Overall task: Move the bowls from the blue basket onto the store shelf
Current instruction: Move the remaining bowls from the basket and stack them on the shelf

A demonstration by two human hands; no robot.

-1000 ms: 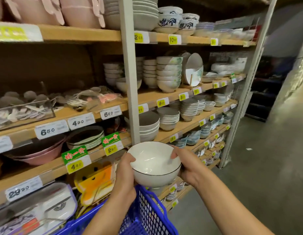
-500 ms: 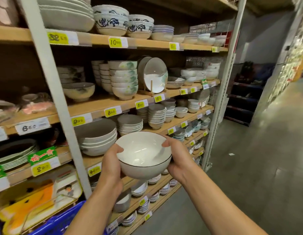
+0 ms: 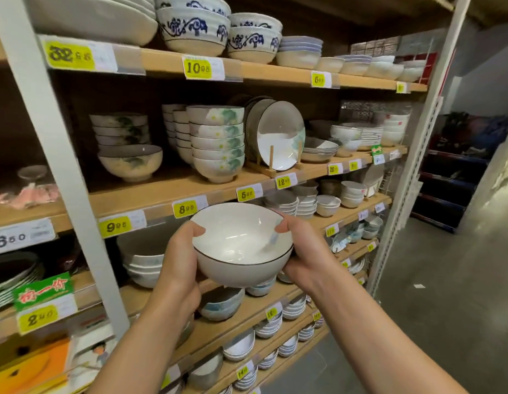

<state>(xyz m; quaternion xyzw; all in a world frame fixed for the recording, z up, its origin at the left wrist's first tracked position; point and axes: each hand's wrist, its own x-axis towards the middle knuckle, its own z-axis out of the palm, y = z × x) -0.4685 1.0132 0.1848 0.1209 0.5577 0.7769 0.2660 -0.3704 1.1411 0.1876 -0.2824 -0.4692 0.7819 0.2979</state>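
A white bowl point(image 3: 241, 245) with a thin dark rim is held upright in front of the wooden store shelf point(image 3: 162, 194). My left hand point(image 3: 177, 268) grips its left side, thumb over the rim. My right hand point(image 3: 301, 254) grips its right side, thumb also hooked over the rim. The bowl hangs at the height of the shelf edge with yellow price tags, just in front of a stack of large white bowls point(image 3: 142, 257). The blue basket is out of view.
Stacks of patterned bowls point(image 3: 216, 143) and a plate on a wooden stand point(image 3: 278, 140) fill the shelf above. A white upright post point(image 3: 62, 166) stands to the left. Lower shelves hold several small bowls. Grey aisle floor point(image 3: 446, 294) lies to the right.
Both hands have lifted the bowl up and away from the basket toward the shelf. My view has turned right and the blue basket has dropped out of sight.
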